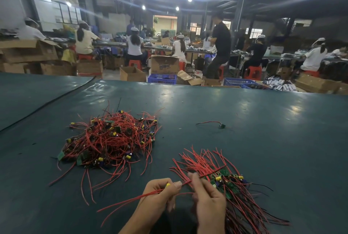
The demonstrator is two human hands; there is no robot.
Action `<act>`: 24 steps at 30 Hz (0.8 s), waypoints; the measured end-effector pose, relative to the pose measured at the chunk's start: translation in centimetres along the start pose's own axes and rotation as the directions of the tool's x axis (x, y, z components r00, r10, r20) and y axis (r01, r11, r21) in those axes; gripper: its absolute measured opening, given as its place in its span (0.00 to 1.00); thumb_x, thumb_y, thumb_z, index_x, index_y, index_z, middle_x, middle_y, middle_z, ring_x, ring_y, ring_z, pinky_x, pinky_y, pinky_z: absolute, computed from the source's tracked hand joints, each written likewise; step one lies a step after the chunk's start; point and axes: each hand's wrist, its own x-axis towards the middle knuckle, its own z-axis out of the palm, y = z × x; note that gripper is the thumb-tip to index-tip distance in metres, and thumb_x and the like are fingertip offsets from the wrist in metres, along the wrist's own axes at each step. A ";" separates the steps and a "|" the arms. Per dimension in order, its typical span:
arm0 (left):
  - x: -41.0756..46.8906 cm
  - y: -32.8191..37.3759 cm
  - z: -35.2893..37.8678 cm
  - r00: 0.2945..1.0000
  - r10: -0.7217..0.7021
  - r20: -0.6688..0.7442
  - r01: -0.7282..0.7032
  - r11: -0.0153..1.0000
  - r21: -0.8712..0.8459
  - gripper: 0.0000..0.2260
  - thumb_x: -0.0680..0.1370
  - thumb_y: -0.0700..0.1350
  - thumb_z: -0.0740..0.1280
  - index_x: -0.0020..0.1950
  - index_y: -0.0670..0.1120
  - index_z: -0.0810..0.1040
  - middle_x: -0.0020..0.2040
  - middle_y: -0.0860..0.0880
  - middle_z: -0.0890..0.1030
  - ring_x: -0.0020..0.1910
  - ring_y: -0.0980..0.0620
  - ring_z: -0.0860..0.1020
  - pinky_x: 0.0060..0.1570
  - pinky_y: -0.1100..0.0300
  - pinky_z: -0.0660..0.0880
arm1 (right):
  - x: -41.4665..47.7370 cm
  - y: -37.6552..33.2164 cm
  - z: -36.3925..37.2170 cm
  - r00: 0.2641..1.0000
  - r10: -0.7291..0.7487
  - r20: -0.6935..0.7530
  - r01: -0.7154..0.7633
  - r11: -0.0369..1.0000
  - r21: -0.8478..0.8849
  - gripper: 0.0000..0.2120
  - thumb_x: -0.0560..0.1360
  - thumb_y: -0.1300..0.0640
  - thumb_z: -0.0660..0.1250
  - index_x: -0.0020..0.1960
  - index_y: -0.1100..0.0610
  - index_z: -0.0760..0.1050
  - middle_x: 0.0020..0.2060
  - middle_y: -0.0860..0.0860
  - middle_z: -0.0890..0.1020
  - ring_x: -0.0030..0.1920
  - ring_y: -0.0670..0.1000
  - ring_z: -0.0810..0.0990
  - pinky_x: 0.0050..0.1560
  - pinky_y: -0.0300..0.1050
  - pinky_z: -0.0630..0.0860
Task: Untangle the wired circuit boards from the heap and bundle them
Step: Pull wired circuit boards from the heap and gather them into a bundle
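Left hand: fingers curled round one wired board, its yellow part showing beside the thumb. Red leads trail from the fist down-left across the table.

Right hand: fingertips pinch a red wire that runs from the left hand up-right over the sorted pile.

Sorted pile: boards side by side, wires fanned out, just right of the hands.

Tangled heap: left of centre, apart from both hands.

Stray board: alone, farther back.

Beyond the table edge: cardboard boxes, blue crates, seated workers.
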 end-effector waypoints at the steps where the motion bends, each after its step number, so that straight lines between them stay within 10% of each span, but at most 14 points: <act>1: 0.0 0.1 -0.2 1.000 0.008 0.013 -0.008 1.000 -0.006 0.19 0.68 0.58 0.70 0.25 0.48 0.72 0.21 0.48 0.70 0.24 0.53 0.70 0.32 0.65 0.69 | 0.5 -0.3 -0.5 0.998 0.023 -0.054 -0.020 0.998 0.059 0.08 0.72 0.60 0.71 0.36 0.55 0.86 0.20 0.48 0.73 0.20 0.43 0.62 0.23 0.36 0.61; 8: -0.1 0.5 -0.4 0.999 0.043 -0.007 -0.044 0.998 -0.047 0.20 0.66 0.57 0.71 0.25 0.44 0.71 0.20 0.46 0.70 0.23 0.52 0.70 0.31 0.65 0.69 | 1.5 -1.0 -2.0 0.983 0.016 -0.181 0.015 0.986 0.169 0.07 0.73 0.54 0.71 0.40 0.53 0.86 0.19 0.46 0.67 0.18 0.42 0.57 0.18 0.34 0.56; 14: 0.2 0.6 -1.1 0.978 0.021 -0.207 -0.026 0.999 -0.020 0.19 0.63 0.58 0.73 0.25 0.47 0.70 0.24 0.46 0.72 0.26 0.52 0.69 0.31 0.64 0.68 | -0.7 0.0 0.1 0.992 0.046 0.117 -0.037 0.997 -0.073 0.09 0.74 0.55 0.71 0.37 0.55 0.85 0.26 0.52 0.80 0.21 0.44 0.68 0.21 0.35 0.65; 24: -0.4 0.7 -1.0 0.984 -0.160 0.080 0.170 0.975 -0.146 0.21 0.69 0.60 0.72 0.25 0.47 0.73 0.23 0.49 0.70 0.23 0.55 0.68 0.28 0.66 0.66 | -2.0 0.2 1.7 0.984 0.068 0.163 -0.069 0.998 -0.002 0.08 0.75 0.59 0.69 0.41 0.56 0.86 0.34 0.51 0.86 0.35 0.44 0.84 0.34 0.32 0.77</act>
